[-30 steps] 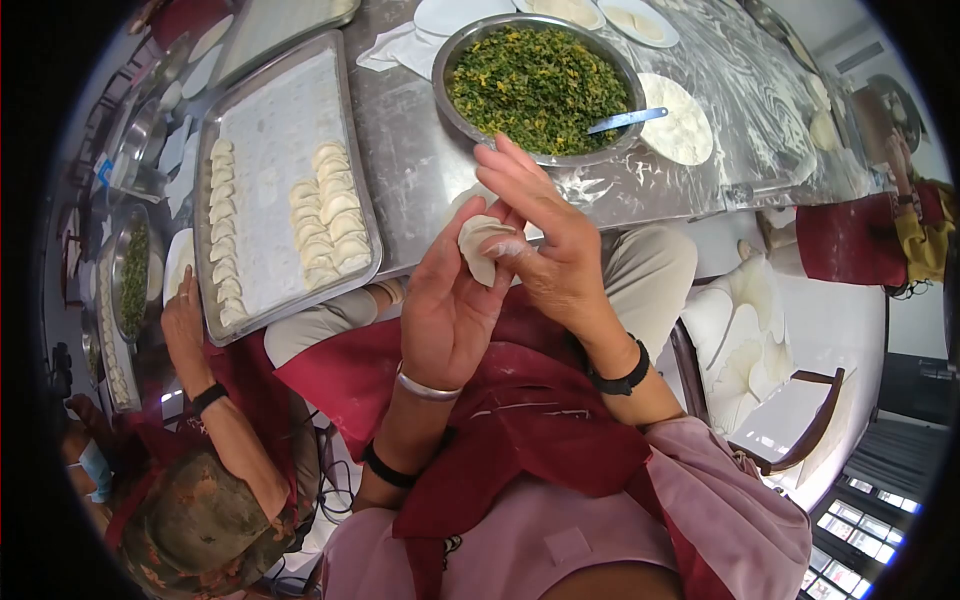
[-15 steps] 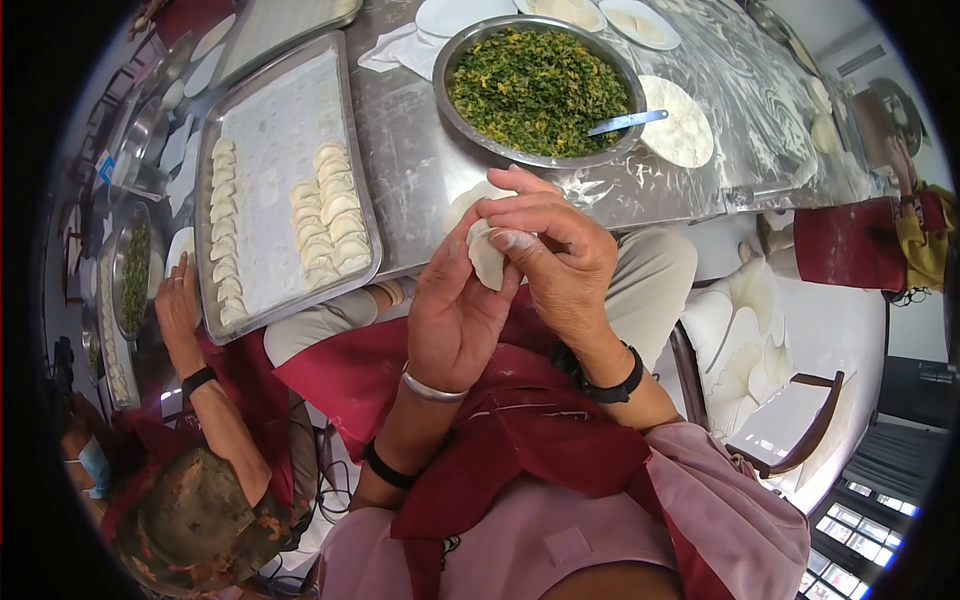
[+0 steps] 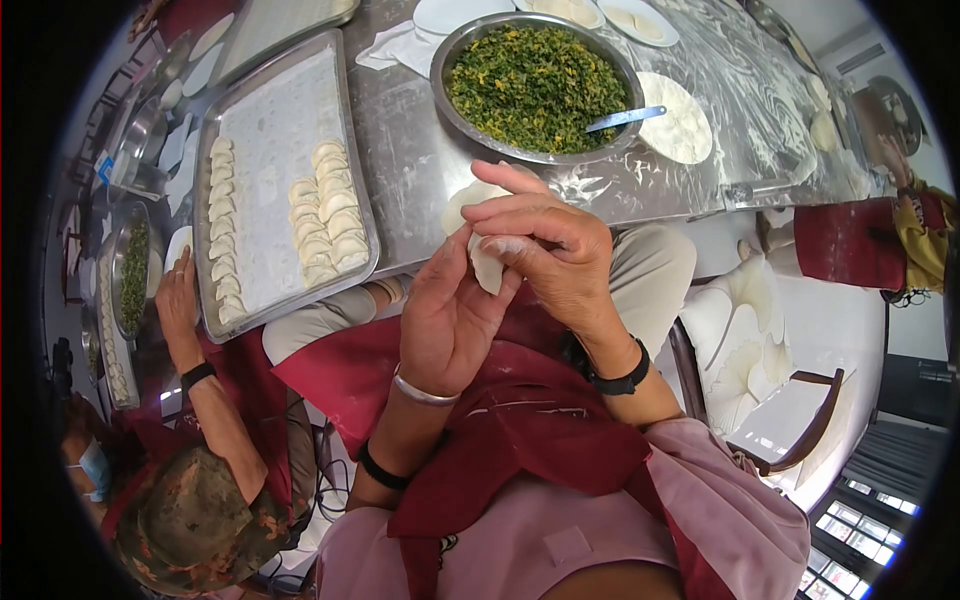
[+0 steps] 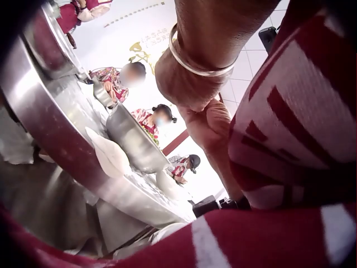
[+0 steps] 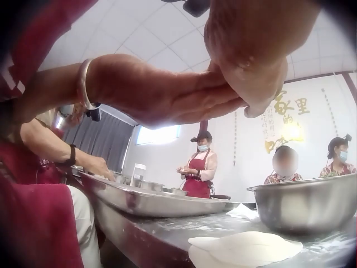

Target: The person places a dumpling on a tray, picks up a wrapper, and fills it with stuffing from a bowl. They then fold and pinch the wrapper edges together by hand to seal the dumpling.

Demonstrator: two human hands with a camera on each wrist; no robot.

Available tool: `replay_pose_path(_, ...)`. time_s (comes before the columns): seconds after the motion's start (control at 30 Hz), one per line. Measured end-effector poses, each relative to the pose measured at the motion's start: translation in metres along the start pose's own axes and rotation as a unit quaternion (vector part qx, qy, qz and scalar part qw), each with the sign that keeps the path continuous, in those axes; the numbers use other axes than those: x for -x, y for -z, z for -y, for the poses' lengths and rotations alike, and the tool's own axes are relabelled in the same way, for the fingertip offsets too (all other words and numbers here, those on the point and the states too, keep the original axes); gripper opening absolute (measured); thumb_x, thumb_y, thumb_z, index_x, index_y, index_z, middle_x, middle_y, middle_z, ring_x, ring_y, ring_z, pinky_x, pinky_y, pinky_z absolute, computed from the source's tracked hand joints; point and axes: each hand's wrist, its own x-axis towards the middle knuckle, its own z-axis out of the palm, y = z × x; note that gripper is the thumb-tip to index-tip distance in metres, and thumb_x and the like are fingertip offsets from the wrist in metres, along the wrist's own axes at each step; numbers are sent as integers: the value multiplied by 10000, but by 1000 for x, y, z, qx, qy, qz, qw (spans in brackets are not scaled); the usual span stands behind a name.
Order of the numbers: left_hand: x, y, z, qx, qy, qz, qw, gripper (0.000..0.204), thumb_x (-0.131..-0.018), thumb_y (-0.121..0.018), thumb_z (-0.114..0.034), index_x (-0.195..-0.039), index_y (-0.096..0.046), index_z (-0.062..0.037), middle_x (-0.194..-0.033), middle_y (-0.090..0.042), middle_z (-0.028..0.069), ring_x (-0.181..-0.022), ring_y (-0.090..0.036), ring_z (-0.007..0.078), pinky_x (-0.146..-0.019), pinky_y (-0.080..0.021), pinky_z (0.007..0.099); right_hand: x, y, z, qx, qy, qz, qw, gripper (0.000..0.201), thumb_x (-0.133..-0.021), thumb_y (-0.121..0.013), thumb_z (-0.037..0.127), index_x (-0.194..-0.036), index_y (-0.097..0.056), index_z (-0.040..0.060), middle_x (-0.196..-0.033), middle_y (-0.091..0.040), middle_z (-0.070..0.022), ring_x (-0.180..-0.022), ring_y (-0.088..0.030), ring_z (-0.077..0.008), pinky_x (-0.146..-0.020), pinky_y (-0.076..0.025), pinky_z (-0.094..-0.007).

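Between both hands is a half-folded dumpling (image 3: 487, 268), its pale edge showing. My left hand (image 3: 445, 325) holds it from below, palm turned up. The right hand (image 3: 560, 245) pinches its edge, thumb in front and fingers arched over the top. In both wrist views the hands cover the dumpling. Just beyond the fingers, pale dough wrappers (image 5: 242, 249) lie near the table edge. Behind them stands a steel bowl (image 5: 301, 204) of chopped green and yellow filling (image 3: 540, 90), with a blue-handled utensil (image 3: 626, 118) in it.
To the left, a metal tray (image 3: 280, 90) bears rows of folded dumplings (image 3: 340, 210). A floury white plate (image 3: 680, 125) sits right of the bowl. Another person's hand (image 3: 178, 300) is beside the tray. A chair (image 3: 745, 350) stands at the right.
The right hand's raised fingers have come down over the dumpling and closed in on its edge. The round of dough has folded narrower. The neighbour's arm has shifted slightly left.
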Motion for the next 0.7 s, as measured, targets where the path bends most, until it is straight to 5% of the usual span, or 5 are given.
replay_pose_path(0.2,4,1,-2,-8,10,-8,1000,506,-1043,-446,-269,-1427,-361,49,-1362,-518,129,-1247,-530,202,-1078,-446,387,0,8,-4,59,47,36,996,133,-763,-713,-20,-887,-740,20,-1021,-731,-107,-1254,-554,-318,-1016,-463,-432)
replay_pose_path(0.37,4,-1,-10,-33,33,-7,999,463,-1047,-432,-306,-1374,-435,21,-1333,-546,120,-1226,-545,203,-1067,-452,391,-3,4,7,-45,-43,44,997,171,-755,-727,36,-924,-750,28,-1032,-734,-102,-1276,-531,-356,-1092,-361,-527)
replay_pose_path(0.5,7,14,-13,-20,47,11,999,415,-1054,-403,-311,-1318,-495,-4,-1298,-569,112,-1215,-550,214,-1070,-444,405,-8,15,-1,53,45,135,988,187,-744,-736,67,-926,-758,30,-1032,-737,-91,-1283,-523,-365,-1122,-319,-546)
replay_pose_path(0.7,10,11,-15,-52,57,-5,997,414,-1052,-410,-323,-1303,-504,-8,-1279,-575,109,-1216,-549,209,-1059,-454,412,-7,16,-3,57,61,155,984,152,-747,-723,47,-894,-754,26,-1004,-740,-95,-1275,-532,-366,-1126,-305,-546)
